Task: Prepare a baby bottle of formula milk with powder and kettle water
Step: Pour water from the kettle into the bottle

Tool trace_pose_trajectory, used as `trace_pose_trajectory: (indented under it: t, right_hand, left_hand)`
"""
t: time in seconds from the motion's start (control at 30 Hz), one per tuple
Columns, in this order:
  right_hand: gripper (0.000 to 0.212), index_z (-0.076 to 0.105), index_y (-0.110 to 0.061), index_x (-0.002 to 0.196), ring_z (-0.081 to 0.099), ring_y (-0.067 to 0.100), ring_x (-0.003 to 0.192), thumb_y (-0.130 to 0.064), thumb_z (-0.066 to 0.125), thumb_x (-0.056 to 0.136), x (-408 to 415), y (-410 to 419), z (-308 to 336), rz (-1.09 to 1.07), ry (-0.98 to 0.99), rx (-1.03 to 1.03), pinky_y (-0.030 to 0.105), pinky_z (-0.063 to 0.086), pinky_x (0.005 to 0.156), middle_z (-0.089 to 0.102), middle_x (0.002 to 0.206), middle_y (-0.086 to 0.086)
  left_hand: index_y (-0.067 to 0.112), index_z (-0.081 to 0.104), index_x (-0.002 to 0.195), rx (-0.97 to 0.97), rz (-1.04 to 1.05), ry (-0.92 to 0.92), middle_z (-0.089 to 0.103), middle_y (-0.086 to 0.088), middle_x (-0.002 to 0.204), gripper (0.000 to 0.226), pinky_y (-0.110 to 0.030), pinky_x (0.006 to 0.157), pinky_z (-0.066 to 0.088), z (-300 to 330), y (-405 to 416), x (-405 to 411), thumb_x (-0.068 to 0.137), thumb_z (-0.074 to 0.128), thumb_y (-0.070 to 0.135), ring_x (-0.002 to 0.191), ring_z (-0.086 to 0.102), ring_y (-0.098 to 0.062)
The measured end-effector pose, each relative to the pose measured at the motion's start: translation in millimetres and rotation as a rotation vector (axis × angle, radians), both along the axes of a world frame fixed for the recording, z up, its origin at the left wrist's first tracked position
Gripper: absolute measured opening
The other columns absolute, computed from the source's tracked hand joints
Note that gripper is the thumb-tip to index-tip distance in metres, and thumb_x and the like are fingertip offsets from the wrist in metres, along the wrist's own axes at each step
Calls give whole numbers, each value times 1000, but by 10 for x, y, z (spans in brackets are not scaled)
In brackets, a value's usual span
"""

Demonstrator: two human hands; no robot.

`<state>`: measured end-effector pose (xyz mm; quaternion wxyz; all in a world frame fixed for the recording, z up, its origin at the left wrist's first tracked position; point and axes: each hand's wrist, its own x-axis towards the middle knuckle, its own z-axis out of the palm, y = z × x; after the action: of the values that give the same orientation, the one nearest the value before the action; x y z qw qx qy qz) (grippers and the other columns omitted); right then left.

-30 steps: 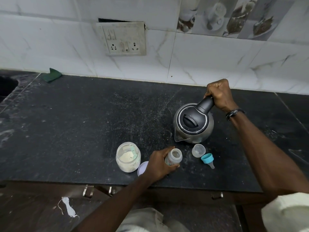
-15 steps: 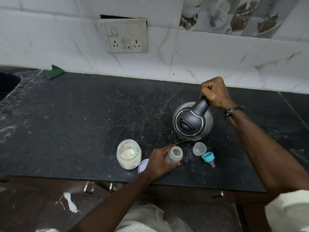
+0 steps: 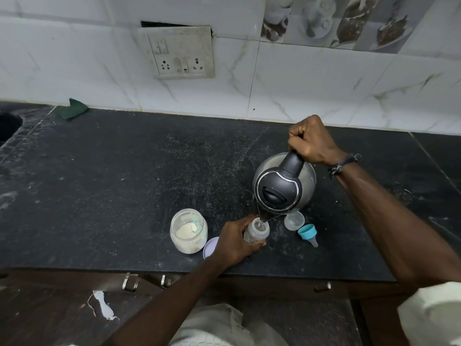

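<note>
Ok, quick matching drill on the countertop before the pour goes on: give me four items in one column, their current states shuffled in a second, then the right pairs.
Items:
1. kettle
2. baby bottle
3. powder jar
4. teal teat ring

States:
A. open, lid off, powder inside
B. lying on its side on the countertop
C. tilted, spout over an open mouth, gripped by the right hand
D. upright, held by the left hand

Pairs: 1-C, 2-D, 3-A, 4-B

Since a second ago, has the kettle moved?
Yes. The kettle has tipped forward and come nearer the clear cap; its spout now sits over the bottle.
</note>
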<state>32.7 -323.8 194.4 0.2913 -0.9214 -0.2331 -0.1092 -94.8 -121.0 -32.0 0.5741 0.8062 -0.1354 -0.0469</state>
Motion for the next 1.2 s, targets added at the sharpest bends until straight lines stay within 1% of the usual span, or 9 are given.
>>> trace_pose_trajectory:
  t: [0.07,0.2,0.3,0.4,0.5,0.7,0.93,1.03,1.2]
  right_hand:
    - [29,41,3,43,25,16,43,-14,49,65,-10,9,5,14,-14,-14,23,19,43,37,40,18]
    - [29,37,-2,42,20,10,43,-18,47,65,-15,16,19,40,-28,-18,15,17,42,31,40,8]
    - [27,34,-11,42,22,12,42,-16,48,65,-20,17,26,44,-26,-11,15,18,42,28,41,2]
    - [27,34,-13,42,19,8,43,-14,48,65,-23,12,26,45,-21,-8,15,18,42,28,41,1]
    - [28,31,-18,42,20,10,42,-19,47,65,-41,15,35,56,-17,-6,14,18,43,27,40,-2]
    - [28,34,-13,42,18,9,42,-27,43,64,-52,22,34,66,-40,-27,15,17,43,26,40,-1]
    - [28,30,-21,42,21,12,40,-25,45,65,-64,29,36,65,-27,-34,14,20,42,25,40,-5]
    - [28,31,-21,42,27,13,40,-27,45,65,-67,23,42,60,-27,-38,13,22,42,26,40,-5]
    - [27,30,-23,42,19,10,40,-29,44,65,-71,21,46,65,-42,-56,13,20,42,26,40,-7]
  left_hand:
    - [29,67,122,-1,1,3,76,12,109,57,-45,92,58,6,2,-5,70,90,32,103,72,-9]
    - [27,67,124,-8,2,7,76,12,112,59,-45,93,58,11,4,-10,70,90,33,105,71,-8]
    - [26,67,123,-16,1,11,76,12,110,58,-44,93,58,6,2,-14,70,90,32,104,72,-8]
    - [27,67,124,-18,-2,13,76,12,110,58,-45,93,58,11,2,-20,70,90,31,104,72,-8]
    - [29,67,124,-25,-4,20,76,11,110,58,-46,93,58,25,6,-20,70,90,30,104,72,-9]
    - [32,66,121,-18,2,-8,77,12,107,57,-45,90,58,63,8,-25,69,90,29,101,72,-7]
    - [40,61,124,-19,-6,-12,76,13,111,62,-44,93,58,80,8,-35,70,89,31,104,71,-5]
    - [38,62,123,-17,-11,-13,76,12,110,60,-44,92,58,82,9,-34,70,89,31,104,71,-6]
    - [35,63,123,-26,-13,-18,76,12,110,59,-43,92,58,91,13,-35,71,90,28,103,71,-5]
